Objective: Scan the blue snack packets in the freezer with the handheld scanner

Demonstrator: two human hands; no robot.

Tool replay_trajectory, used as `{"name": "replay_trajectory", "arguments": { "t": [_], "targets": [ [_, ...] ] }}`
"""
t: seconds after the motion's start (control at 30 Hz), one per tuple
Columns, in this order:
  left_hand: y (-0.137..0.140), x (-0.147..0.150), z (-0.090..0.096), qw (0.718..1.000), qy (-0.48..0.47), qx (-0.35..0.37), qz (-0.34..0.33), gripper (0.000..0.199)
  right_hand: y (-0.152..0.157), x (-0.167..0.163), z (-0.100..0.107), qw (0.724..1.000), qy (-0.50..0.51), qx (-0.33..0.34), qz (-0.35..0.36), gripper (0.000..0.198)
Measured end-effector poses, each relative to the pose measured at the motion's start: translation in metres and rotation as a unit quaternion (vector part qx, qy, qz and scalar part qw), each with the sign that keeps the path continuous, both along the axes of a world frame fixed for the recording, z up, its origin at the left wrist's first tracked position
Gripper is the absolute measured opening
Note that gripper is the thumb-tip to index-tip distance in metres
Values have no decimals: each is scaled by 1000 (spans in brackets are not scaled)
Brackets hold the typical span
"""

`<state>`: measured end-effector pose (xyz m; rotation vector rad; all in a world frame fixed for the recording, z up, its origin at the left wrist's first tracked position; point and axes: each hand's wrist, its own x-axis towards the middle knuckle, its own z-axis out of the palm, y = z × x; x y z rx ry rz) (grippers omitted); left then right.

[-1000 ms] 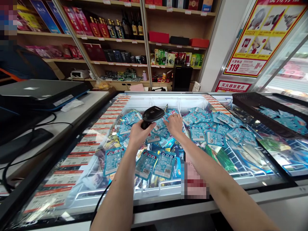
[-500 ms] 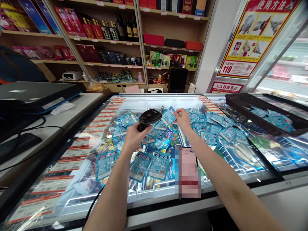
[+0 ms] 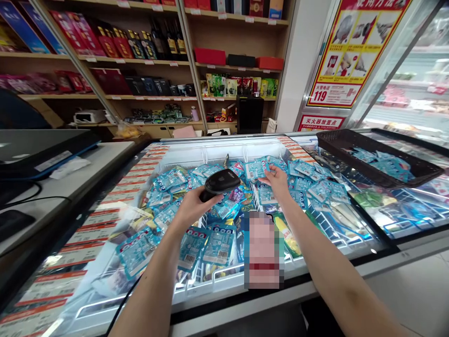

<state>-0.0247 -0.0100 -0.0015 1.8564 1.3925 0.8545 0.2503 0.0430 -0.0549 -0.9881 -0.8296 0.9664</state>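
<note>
My left hand (image 3: 195, 206) is wrapped round the handle of a black barcode scanner (image 3: 221, 181), whose head points to the right. Between the fingers and thumb of my right hand (image 3: 277, 181) is a blue packet (image 3: 255, 169), held by its right end just past the scanner. Many similar blue packets lie spread over the glass top of a chest freezer (image 3: 224, 145), in a loose heap on both sides of my hands. Closer to me, two flat packets (image 3: 219, 245) show barcodes. A phone (image 3: 264, 252), blurred out, lies near the front edge between my forearms.
A dark brown basket (image 3: 326, 145) with more blue packets stands on the freezer at the right. At the left is a counter (image 3: 115, 157) with a black device (image 3: 42, 150). A thin black cable (image 3: 121, 309) runs beneath my left forearm. Stocked shelves (image 3: 140, 61) line the back.
The camera view has turned slightly right. My right hand has moved right with the blue packet, which now lies more level. The scanner has moved right as well, still in my left hand.
</note>
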Motion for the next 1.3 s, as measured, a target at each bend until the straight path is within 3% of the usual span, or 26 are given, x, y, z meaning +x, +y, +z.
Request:
{"name": "replay_trajectory", "arguments": {
  "t": [0.77,0.93,1.1,1.3],
  "targets": [
    [0,6,-1,996,76,29,-23,47,-7,-7,-1,999,-33,8,17,38],
    [2,4,-5,999,40,12,-2,50,-3,3,-8,992,-119,15,-50,42],
    [6,-8,-5,998,-15,10,63,51,-3,27,-11,930,-312,-14,-196,44],
    [9,-21,-1,992,26,40,120,48,-11,43,-5,807,-483,-35,-338,39]
  ]
}}
